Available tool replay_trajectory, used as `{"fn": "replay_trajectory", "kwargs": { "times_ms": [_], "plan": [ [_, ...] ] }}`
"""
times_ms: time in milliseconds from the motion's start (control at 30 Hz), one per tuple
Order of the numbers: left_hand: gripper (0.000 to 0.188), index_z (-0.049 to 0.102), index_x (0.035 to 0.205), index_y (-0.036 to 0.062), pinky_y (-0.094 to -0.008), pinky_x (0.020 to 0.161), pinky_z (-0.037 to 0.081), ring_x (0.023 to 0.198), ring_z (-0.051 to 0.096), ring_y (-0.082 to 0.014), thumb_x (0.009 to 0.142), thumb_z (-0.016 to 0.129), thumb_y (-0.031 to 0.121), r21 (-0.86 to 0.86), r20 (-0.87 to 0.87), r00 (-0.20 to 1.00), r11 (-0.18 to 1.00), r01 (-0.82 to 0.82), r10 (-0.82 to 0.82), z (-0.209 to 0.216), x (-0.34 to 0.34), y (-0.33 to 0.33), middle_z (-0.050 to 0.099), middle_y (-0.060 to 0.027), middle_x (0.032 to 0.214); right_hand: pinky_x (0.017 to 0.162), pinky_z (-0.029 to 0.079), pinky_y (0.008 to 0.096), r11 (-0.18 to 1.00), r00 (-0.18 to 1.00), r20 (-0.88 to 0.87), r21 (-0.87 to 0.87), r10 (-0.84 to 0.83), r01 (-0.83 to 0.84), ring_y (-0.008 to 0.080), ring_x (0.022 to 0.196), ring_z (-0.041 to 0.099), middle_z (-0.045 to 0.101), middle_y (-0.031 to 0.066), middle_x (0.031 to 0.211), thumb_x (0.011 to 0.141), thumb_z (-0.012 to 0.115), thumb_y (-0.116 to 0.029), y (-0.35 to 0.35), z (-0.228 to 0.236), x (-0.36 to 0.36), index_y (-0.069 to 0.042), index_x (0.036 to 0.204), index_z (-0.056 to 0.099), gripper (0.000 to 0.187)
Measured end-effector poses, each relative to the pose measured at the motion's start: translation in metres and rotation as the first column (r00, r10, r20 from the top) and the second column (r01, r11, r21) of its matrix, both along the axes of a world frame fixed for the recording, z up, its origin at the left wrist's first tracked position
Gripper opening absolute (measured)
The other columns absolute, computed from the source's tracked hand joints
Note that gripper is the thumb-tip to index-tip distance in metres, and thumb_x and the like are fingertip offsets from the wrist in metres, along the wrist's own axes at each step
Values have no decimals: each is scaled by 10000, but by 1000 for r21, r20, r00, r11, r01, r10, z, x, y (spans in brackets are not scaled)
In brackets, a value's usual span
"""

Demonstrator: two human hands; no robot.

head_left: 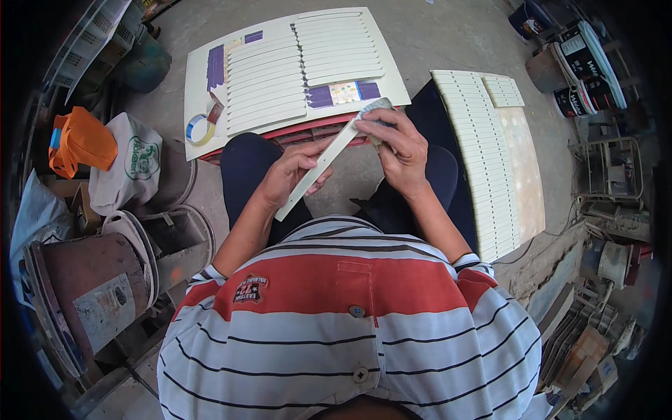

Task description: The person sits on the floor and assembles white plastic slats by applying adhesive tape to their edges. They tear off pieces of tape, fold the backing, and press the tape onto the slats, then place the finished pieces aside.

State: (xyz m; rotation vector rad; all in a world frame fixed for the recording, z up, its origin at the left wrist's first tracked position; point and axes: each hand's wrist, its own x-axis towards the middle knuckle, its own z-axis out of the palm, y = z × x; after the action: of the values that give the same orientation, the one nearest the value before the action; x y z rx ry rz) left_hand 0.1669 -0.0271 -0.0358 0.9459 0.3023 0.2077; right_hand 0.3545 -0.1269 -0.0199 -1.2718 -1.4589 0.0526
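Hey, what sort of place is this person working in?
Probably a small workshop: matching pale strips lie in rows on a board, worn buckets stand among clutter at the side, and the floor looks like bare concrete.

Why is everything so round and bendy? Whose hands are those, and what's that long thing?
There's no robot here, just a person. A wide camera worn on their head looks down, so straight edges bend, and you see their striped shirt too. The left hand holds a long pale strip. The right hand pinches a greyish piece at its far end; I can't tell what that is. On the board in front lie rows of pale strips and a tape roll. More strips with dark dots sit to the right.
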Motion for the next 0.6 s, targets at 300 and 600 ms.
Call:
{"fn": "replay_trajectory", "kwargs": {
  "times_ms": [300,600],
  "plan": [
    [640,320,1388,-3,-212,457,367,483,420,-102,780,396,185,-46,61,998,999,25,-22,-5,0,1,491,-54,665,767,487,298,1000,1000,-22,-15,7,-7,234,889,612,632,116,956,649,525,150,4,-1,0,-68,999,690,444],
    [715,352,1373,28,-202,474,394,521,471,-105,915,245,567,-187,-192,955,947,-260,225,-10,17,-1,537,-44,733,742,447,351,1000,930,368,11,11,-16,266,903,566,588,94,1031,619,546,84,2,-36,-22,-114,1078,668,514]
  ]
}}
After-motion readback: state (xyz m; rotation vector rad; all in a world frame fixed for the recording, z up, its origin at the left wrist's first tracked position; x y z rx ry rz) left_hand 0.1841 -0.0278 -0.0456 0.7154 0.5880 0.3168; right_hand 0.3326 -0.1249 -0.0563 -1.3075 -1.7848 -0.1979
